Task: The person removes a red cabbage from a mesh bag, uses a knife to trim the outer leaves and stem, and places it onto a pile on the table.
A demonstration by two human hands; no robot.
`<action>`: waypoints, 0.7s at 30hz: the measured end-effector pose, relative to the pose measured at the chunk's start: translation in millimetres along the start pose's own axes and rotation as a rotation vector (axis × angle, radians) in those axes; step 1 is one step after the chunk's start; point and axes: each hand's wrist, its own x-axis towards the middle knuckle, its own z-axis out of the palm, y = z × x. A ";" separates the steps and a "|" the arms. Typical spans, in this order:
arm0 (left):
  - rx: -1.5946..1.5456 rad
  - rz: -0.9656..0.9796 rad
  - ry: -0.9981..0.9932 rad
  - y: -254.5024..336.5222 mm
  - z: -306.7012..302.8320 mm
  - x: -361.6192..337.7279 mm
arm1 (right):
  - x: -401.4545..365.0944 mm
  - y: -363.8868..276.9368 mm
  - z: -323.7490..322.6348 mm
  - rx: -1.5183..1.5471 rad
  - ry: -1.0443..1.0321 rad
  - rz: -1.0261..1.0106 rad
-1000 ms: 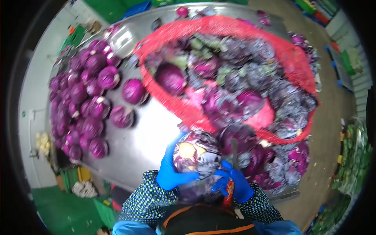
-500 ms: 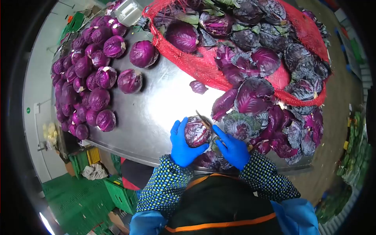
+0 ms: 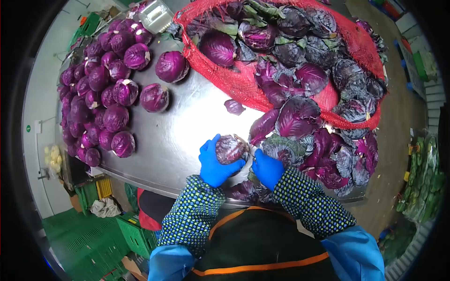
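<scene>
The table point(image 3: 159, 145) is smooth, shiny metal; the net point(image 3: 229, 89) is rough and woven; the cabbages point(image 3: 108, 96) are glossy; the tub point(image 3: 156, 17) is maybe shiny plastic.

This is looking like a produce-preparation room: red cabbages point(image 3: 101, 89) are lying heaped at ten o'clock on a metal table point(image 3: 159, 136), a red mesh sack point(image 3: 213, 70) is gaping at one, green plastic crates point(image 3: 84, 243) are standing at eight, and long green vegetables point(image 3: 417, 182) are lying just past three.

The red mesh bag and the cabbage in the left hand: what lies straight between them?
In the head view, a loose purple leaf lies near the bag; from that leaf to the cabbage, the table is bare.
</scene>
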 end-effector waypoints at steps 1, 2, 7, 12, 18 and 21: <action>0.100 0.058 -0.027 0.1 2.5 -0.3 | -2.4 10.0 8.8 0.041 -0.023 0.008; 0.194 0.076 -0.036 9.6 0.9 -1.2 | -1.2 10.3 8.2 0.175 -0.041 0.122; -0.440 0.098 -0.062 -3.2 -6.6 2.1 | 1.4 9.5 -14.5 -0.087 0.253 -0.184; -0.378 0.009 -0.133 -55.5 19.7 -3.5 | -8.2 31.8 -26.4 -0.190 -0.002 0.212; -0.103 0.056 -0.104 33.3 12.1 -14.4 | -20.1 18.0 -30.1 0.090 0.067 0.137; -0.190 0.176 -0.203 -8.0 10.7 -21.8 | -29.7 14.2 -36.8 0.412 0.024 0.167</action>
